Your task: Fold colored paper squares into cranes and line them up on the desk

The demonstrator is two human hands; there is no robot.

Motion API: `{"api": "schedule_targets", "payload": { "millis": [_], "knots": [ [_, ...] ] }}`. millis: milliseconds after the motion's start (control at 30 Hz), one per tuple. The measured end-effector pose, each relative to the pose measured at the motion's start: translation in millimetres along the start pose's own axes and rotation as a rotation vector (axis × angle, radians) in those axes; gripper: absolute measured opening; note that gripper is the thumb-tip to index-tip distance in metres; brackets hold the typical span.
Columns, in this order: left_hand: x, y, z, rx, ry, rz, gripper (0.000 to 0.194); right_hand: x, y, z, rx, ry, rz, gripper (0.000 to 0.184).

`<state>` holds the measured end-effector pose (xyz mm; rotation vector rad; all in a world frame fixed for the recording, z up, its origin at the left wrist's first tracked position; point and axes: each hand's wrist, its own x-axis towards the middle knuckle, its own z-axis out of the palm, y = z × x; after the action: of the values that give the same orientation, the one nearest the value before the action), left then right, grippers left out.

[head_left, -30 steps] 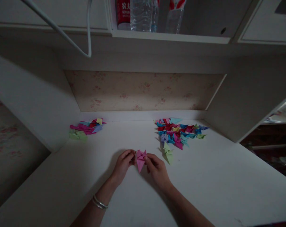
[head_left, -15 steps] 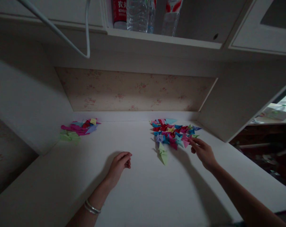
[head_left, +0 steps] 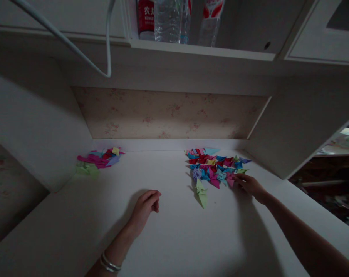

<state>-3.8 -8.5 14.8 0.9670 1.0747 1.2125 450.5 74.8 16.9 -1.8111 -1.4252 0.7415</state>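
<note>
Both hands reach over a white tabletop (head_left: 174, 238) from the near edge of the view. Two silver bangles (head_left: 109, 266) circle the left wrist. Beyond them, the left hand (head_left: 145, 206) hovers over or rests on the surface, its fingers curled loosely inward and the thumb against the forefinger; it has hold of nothing that shows. Farther out and well to the right, the right hand (head_left: 251, 186) extends with its fingers drawn together, thumb and forefinger pinching the right edge of a pink folded paper (head_left: 229, 178). That piece sits at the right end of the front row of a colourful cluster (head_left: 212, 162), touching or just beside a light blue one; which of the two is too dark to tell.

Between the hands, a pale green paper crane (head_left: 202, 194) lies in front of the cluster, its long point toward the person. Behind it, red, blue, yellow, purple and pink pieces stand packed in uneven rows. Far left, near the side panel, lies a smaller heap of coloured paper (head_left: 101, 158), pale green at its front corner.

At the back rises floral wallpaper (head_left: 174, 115), and above it an open shelf (head_left: 203, 50) holds clear bottles (head_left: 167, 21) and a red-labelled container (head_left: 146, 19).
</note>
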Motion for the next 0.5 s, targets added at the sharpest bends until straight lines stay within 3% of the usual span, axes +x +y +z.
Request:
{"api": "schedule_targets", "payload": {
  "millis": [300,400,500],
  "knots": [
    [0,5,3.2,0.009,0.016,-0.039,0.028,8,5,4,-0.087,0.072,-0.046,0.039],
    [-1,5,3.4,0.021,0.010,-0.032,0.027,3,12,7,-0.037,0.161,-0.040,0.041],
    [-1,2,3.2,0.042,-0.004,-0.023,0.026,-2,22,11,0.093,0.333,0.001,0.048]
  ]
}}
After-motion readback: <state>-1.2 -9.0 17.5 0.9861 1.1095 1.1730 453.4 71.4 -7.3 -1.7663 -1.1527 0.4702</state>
